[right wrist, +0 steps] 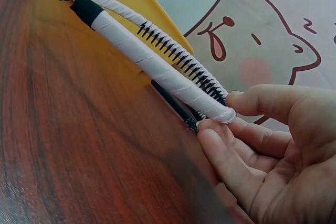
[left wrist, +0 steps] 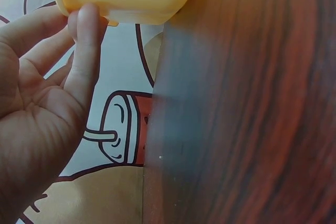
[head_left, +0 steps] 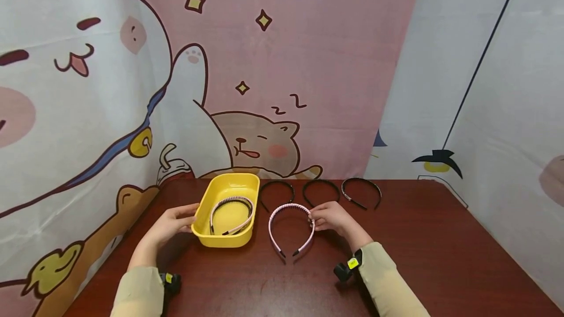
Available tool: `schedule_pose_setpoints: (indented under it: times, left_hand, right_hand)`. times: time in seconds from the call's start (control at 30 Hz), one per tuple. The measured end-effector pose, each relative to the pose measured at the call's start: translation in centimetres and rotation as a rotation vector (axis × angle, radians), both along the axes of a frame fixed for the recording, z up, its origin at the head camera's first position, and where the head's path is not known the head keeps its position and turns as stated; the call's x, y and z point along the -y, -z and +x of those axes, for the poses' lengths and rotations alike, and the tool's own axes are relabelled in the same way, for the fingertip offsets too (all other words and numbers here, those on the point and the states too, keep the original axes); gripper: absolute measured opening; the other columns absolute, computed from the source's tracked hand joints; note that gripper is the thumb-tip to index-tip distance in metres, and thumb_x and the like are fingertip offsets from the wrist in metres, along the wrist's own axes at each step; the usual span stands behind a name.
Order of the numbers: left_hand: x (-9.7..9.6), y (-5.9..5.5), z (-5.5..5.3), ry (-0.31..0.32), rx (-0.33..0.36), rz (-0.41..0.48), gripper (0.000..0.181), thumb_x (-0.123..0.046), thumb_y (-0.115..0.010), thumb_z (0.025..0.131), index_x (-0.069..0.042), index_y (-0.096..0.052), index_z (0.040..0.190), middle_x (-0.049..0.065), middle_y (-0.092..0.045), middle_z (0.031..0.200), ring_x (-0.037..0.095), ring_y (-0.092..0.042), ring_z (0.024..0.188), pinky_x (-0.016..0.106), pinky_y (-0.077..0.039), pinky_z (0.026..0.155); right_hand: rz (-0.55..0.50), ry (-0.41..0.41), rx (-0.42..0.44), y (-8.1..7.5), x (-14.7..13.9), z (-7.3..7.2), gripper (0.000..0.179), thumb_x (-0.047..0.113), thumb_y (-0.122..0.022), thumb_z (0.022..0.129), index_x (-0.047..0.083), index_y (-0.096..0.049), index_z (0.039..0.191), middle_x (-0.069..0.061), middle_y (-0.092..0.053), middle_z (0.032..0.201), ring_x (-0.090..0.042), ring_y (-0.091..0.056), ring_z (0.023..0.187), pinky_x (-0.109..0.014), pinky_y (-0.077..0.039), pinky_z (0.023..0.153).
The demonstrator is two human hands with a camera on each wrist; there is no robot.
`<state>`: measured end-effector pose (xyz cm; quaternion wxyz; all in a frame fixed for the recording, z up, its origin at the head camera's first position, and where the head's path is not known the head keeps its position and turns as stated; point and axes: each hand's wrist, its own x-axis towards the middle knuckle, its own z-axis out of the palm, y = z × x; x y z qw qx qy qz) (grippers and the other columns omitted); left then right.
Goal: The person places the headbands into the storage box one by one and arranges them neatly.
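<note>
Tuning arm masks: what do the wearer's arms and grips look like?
Left sleeve and right sleeve: plain pale beige, long. Both sides: small black wrist device with yellow label. Left grip and right grip: bare, no gloves.

At least five headbands are recorded: three black headbands from centre to right of centre, one pink headband at centre, and a second pink headband, left of centre, inside one yellow tray; a dark sixth there cannot be confirmed. Two wrist devices are counted, lower frame.
</note>
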<state>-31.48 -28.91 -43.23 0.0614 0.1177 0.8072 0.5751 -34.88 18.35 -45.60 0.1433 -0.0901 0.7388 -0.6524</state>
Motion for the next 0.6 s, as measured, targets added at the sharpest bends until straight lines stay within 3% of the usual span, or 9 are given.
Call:
schedule_pose_setpoints:
  times: [0.4,0.6]
  left_hand:
    - [0.15,0.21,0.00,0.008,0.013,0.011,0.055,-0.010,-0.061,0.095,0.009,-0.040,0.142,0.032,-0.047,0.136,0.028,-0.065,0.097,0.037,-0.056,0.081]
    - [0.13,0.17,-0.03,0.003,0.013,0.006,0.054,-0.010,-0.061,0.095,0.009,-0.041,0.142,0.031,-0.047,0.137,0.029,-0.065,0.097,0.034,-0.056,0.080]
  right_hand:
    - [-0.013,0.011,0.005,0.02,-0.36,-0.16,0.031,0.004,-0.062,0.086,-0.019,-0.059,0.107,-0.020,-0.070,0.088,-0.016,-0.066,0.069,-0.029,-0.057,0.063]
    - [-0.017,0.017,0.012,0.05,-0.54,-0.38,0.031,0.004,-0.061,0.087,-0.019,-0.059,0.108,-0.016,-0.070,0.085,-0.016,-0.066,0.069,-0.029,-0.057,0.062]
